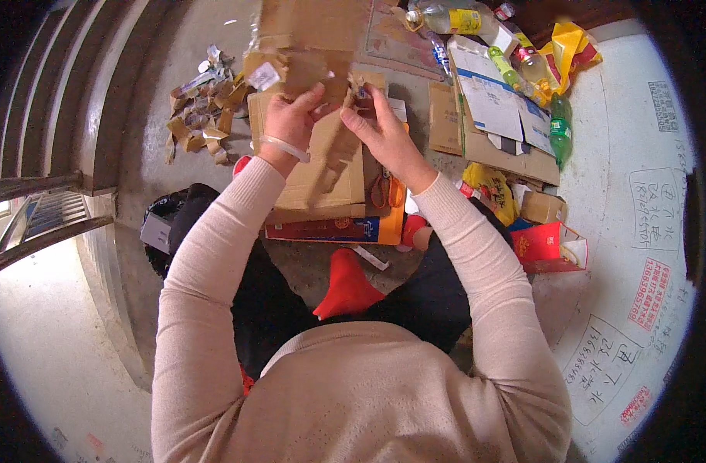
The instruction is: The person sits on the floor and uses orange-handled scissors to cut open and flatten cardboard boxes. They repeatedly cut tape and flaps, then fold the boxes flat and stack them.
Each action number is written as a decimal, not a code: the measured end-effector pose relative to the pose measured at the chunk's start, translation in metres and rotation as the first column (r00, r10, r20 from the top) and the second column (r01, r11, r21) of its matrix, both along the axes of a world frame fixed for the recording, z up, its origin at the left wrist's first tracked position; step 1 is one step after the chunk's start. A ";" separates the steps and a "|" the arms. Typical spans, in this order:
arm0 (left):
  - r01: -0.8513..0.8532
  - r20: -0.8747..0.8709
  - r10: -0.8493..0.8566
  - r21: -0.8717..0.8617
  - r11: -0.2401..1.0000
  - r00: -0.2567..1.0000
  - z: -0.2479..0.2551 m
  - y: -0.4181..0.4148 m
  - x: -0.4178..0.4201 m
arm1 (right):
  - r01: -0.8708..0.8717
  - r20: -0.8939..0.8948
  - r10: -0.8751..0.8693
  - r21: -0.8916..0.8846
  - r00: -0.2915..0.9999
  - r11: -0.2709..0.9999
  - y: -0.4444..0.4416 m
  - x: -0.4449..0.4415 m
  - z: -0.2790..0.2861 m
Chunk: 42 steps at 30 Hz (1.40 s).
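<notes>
My left hand [292, 124] grips the lower edge of an upright cardboard sheet [306, 29], slightly blurred, with a white label [264, 76] at its left corner. On the other side my right hand [379, 124] pinches a torn strip of brown packing tape or cardboard [349, 98] at the sheet's lower right edge. Its exact material cannot be made out. Below both hands a flattened cardboard carton [295, 188] lies in front of me. Orange-handled scissors [380, 192] rest just right of the carton, partly over a printed orange and blue box [358, 230].
Torn tape scraps [205, 118] are heaped at left. Stacked flat cardboard [503, 144], plastic bottles [561, 130], a yellow bag [486, 185] and a red gift box [541, 249] crowd the right, beside a wall [602, 191] bearing writing. Stairs [107, 75] rise at left.
</notes>
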<state>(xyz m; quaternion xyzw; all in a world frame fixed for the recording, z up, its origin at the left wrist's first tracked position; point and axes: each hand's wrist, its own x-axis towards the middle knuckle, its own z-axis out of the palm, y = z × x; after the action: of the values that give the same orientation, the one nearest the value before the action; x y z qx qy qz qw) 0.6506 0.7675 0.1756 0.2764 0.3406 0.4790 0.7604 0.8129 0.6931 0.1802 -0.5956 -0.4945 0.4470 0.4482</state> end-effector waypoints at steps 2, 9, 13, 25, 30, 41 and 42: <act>0.124 -0.138 -0.118 0.036 0.992 0.983 -0.001 -0.004 0.005 | -0.108 -0.032 0.110 0.051 0.993 0.993 0.003 0.000 -0.007; 0.245 -0.332 -0.150 0.268 0.932 0.931 0.011 0.015 -0.012 | -0.273 -0.121 0.252 -0.228 0.960 0.934 0.001 0.034 0.017; 0.262 -0.284 -0.186 0.257 0.930 0.941 0.017 0.018 -0.020 | -0.439 -0.585 0.288 -0.133 0.758 0.888 -0.001 0.044 0.030; 0.310 -0.329 -0.316 -0.073 0.948 0.890 0.003 -0.024 -0.018 | -0.043 -0.660 -0.023 -0.084 0.751 0.996 0.010 0.024 0.018; 0.291 -0.331 -0.296 -0.068 0.954 0.896 0.003 -0.019 -0.013 | 0.020 -0.542 -0.192 -0.307 0.818 0.951 0.008 0.029 0.020; 0.106 0.063 -0.124 0.227 0.968 0.990 0.037 0.054 -0.048 | 0.065 -0.822 -0.070 -0.040 0.565 0.997 0.033 0.067 -0.023; 0.090 0.039 -0.103 0.252 0.963 0.994 0.043 0.059 -0.057 | 0.062 -0.816 -0.075 -0.048 0.574 0.997 0.037 0.063 -0.032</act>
<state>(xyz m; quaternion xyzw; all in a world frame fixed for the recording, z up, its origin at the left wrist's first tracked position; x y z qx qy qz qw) 0.5931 0.8267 0.2182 0.3739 0.2436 0.4875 0.7505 0.8763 0.7304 0.1483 -0.3449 -0.2062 0.6566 0.6383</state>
